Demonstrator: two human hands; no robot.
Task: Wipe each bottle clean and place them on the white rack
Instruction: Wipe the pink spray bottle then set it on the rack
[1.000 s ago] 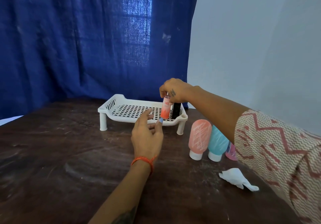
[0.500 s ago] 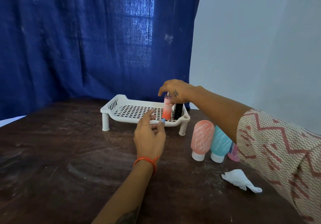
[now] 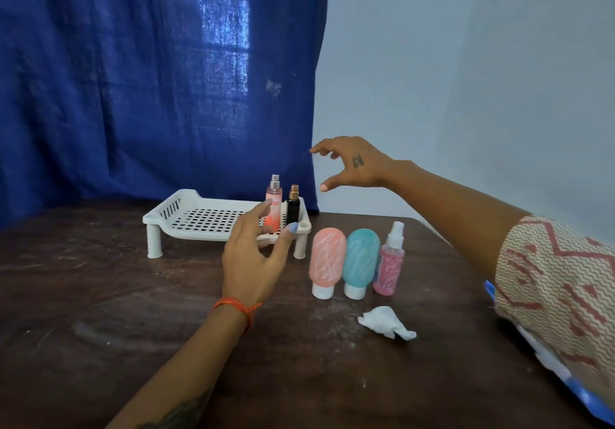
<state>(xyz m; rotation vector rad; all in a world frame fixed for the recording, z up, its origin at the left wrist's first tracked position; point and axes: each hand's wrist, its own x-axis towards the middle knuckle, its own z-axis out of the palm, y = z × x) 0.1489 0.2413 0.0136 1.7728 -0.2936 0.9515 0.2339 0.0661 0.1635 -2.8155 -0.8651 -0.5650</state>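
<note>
We see the white slotted plastic rack point(image 3: 199, 220) holding a pink spray bottle point(image 3: 274, 203) and a black spray bottle point(image 3: 293, 205) upright at its right end. Our right hand point(image 3: 354, 165) hovers above-right of the rack, fingers spread, empty. Our left hand point(image 3: 254, 257), fingers relaxed and empty, is in front of the rack.

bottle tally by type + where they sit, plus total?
Spray bottles on the white rack: 2, pink-orange spray bottle and black spray bottle
Squeeze tubes on the table: 2, pink tube and teal tube
Spray bottles on the table: 1, pink glitter spray bottle
Total: 5
</note>
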